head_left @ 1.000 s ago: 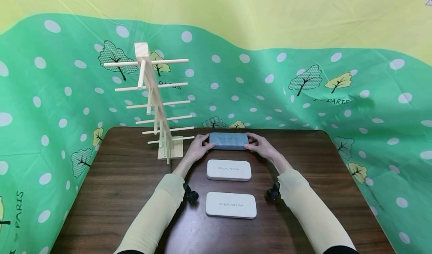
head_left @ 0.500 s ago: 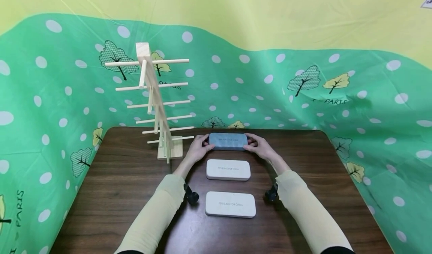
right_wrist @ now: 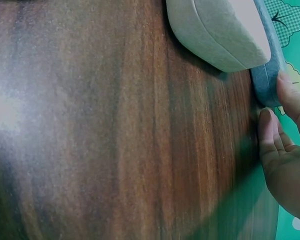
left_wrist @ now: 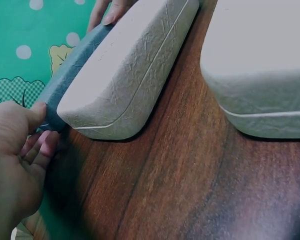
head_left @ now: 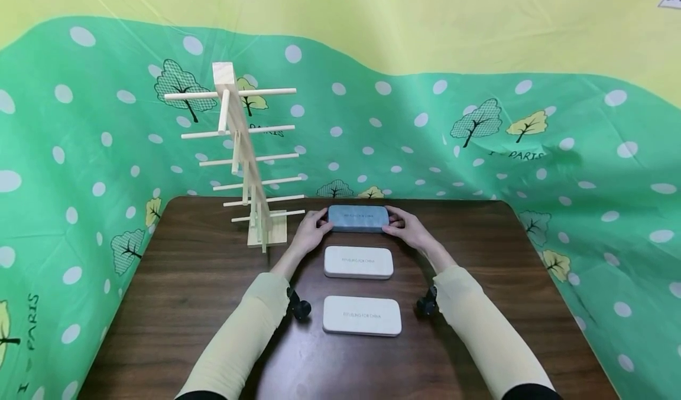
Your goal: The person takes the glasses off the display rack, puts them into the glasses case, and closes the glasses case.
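Note:
A blue glasses case (head_left: pixel 358 219) lies near the far edge of the table, its lid printed with small letters. My left hand (head_left: pixel 310 233) grips its left end, thumb at the front corner. At the opposite end my right hand (head_left: pixel 409 232) holds it the same way, with the thumb (right_wrist: pixel 286 92) against the case in the right wrist view. Nearer to me, a white glasses case (head_left: pixel 359 262) lies parallel to the blue one, and a second white case (head_left: pixel 362 315) lies closer still. All three are closed. In the left wrist view the white case (left_wrist: pixel 125 70) partly hides the blue one.
A wooden peg rack (head_left: pixel 242 140) with several thin rods stands at the back left, its base (head_left: pixel 276 230) close to my left hand. The brown table (head_left: pixel 175 305) backs onto a green and yellow printed cloth (head_left: pixel 404 110). Small black cameras (head_left: pixel 301 309) sit at my wrists.
The head view has shifted slightly. Both hands stay at the ends of the blue glasses case, and the cases keep their places.

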`<act>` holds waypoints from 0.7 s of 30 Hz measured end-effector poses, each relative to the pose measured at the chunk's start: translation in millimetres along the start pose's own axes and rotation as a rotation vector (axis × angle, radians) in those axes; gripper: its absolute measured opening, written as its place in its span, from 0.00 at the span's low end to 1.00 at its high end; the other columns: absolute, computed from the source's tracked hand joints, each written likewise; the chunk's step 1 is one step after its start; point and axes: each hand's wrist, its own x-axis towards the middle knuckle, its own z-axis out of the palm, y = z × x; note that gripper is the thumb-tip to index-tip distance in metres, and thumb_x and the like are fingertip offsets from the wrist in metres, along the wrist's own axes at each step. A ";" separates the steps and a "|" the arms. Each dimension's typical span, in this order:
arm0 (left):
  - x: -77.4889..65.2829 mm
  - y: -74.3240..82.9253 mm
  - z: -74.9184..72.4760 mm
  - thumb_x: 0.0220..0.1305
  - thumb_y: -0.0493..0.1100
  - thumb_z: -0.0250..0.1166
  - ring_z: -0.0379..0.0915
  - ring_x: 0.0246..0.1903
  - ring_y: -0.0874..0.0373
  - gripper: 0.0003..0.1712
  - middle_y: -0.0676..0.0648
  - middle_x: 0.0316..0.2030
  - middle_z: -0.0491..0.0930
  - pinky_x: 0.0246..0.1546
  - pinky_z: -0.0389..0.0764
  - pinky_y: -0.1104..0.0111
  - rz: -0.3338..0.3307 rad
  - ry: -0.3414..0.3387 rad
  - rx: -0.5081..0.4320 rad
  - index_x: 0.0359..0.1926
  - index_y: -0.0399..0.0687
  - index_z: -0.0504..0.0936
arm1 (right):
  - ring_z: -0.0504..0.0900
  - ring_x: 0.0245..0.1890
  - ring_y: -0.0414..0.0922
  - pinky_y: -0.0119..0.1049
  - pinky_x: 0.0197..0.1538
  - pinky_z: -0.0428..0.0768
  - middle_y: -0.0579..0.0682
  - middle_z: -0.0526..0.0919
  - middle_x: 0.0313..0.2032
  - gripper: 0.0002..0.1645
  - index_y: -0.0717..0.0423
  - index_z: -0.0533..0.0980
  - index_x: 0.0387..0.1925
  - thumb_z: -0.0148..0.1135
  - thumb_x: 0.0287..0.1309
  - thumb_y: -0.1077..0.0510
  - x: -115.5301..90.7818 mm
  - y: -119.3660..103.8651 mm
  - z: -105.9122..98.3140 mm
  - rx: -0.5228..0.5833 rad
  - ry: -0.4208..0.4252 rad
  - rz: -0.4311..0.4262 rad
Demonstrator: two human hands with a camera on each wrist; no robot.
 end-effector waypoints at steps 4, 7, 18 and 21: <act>-4.5 1.1 -4.8 0.78 0.49 0.57 0.74 0.60 0.45 0.33 0.37 0.66 0.72 0.64 0.74 0.52 -0.021 -0.022 -0.039 0.77 0.42 0.64 | 0.76 0.59 0.57 0.46 0.60 0.76 0.65 0.73 0.63 0.44 0.51 0.58 0.80 0.67 0.69 0.55 -1.4 -2.2 -0.7 0.012 -0.015 0.001; -7.5 1.7 -7.8 0.79 0.49 0.57 0.72 0.65 0.44 0.33 0.38 0.68 0.71 0.67 0.73 0.50 -0.044 -0.040 -0.084 0.78 0.44 0.62 | 0.75 0.60 0.58 0.47 0.62 0.75 0.65 0.72 0.64 0.44 0.49 0.57 0.80 0.66 0.70 0.53 -3.0 -2.7 -2.0 0.022 -0.021 0.012; -19.7 3.8 -13.8 0.76 0.54 0.60 0.72 0.68 0.45 0.38 0.38 0.68 0.72 0.71 0.71 0.51 -0.017 -0.097 -0.063 0.79 0.46 0.61 | 0.73 0.63 0.57 0.48 0.65 0.73 0.64 0.71 0.66 0.44 0.49 0.55 0.81 0.64 0.71 0.50 -5.3 0.6 -2.7 0.021 -0.021 0.009; -22.0 3.0 -14.8 0.75 0.55 0.60 0.69 0.71 0.45 0.40 0.39 0.72 0.67 0.72 0.70 0.51 -0.023 -0.123 -0.078 0.80 0.47 0.58 | 0.73 0.63 0.59 0.50 0.66 0.72 0.65 0.71 0.66 0.45 0.49 0.56 0.80 0.65 0.70 0.51 -6.0 0.2 -2.0 0.048 -0.015 0.004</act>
